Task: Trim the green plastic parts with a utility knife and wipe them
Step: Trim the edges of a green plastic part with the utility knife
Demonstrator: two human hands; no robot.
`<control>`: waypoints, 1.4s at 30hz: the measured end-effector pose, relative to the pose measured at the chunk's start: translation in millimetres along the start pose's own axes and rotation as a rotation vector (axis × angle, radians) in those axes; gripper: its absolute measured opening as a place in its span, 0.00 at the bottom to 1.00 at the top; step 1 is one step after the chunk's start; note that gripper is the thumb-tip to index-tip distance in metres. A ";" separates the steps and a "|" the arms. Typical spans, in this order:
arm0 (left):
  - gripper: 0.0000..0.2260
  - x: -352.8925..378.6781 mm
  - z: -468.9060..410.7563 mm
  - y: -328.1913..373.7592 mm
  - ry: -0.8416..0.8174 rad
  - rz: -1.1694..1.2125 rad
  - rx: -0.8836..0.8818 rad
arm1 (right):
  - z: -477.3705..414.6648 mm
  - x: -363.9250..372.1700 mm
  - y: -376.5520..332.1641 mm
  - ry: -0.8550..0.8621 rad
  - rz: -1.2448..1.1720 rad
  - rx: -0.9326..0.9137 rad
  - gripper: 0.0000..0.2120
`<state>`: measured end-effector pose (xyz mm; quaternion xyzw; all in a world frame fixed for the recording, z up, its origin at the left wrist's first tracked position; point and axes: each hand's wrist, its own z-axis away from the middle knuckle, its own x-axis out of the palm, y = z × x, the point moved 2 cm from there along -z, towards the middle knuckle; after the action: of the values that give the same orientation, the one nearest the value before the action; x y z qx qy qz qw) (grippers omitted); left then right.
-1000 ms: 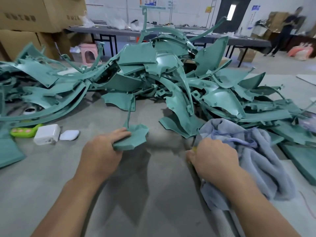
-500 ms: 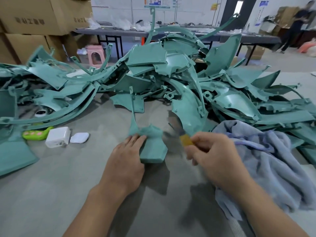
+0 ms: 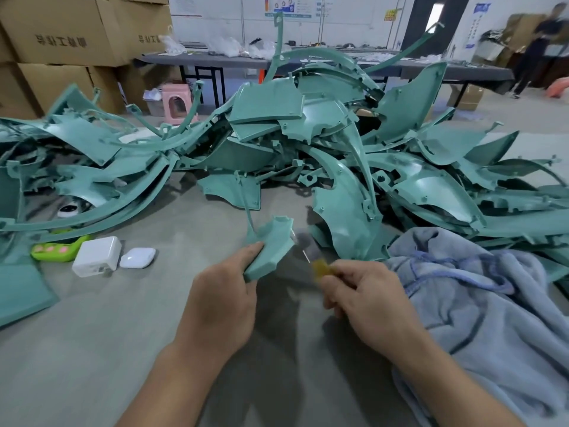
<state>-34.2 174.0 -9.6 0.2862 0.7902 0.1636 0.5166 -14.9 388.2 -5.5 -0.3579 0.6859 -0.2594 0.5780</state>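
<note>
Workshop: heaped green parts (image 3: 338, 167), cartons (image 3: 70, 29).

Head view, down over table (image 3: 129, 328)

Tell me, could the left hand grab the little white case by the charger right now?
Probably not straight away. The left hand is full, gripping a green plastic part. The small white case lies in the open on the table beside the white charger, nothing covering it, so an emptied hand likely could.

Left hand (image 3: 224, 300) grips a green part (image 3: 271, 248) — right hand (image 3: 366, 298) at three o'clock holds a knife (image 3: 311, 260), blade blurred.
</note>
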 end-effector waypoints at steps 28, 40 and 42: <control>0.23 -13.7 8.3 8.3 -0.047 0.319 0.105 | -4.9 -12.3 -2.8 0.242 -0.212 -0.081 0.16; 0.23 -8.1 4.3 -0.1 -0.049 0.360 0.020 | 1.1 -13.8 -8.0 0.051 -0.212 -0.220 0.14; 0.19 -7.9 4.9 -2.7 -0.037 0.369 0.005 | -2.7 -9.6 -2.2 0.134 -0.107 -0.105 0.14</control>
<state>-28.1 166.8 -7.3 0.4306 0.7149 0.2486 0.4917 -16.4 394.3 2.6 -0.4054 0.7158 -0.2769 0.4966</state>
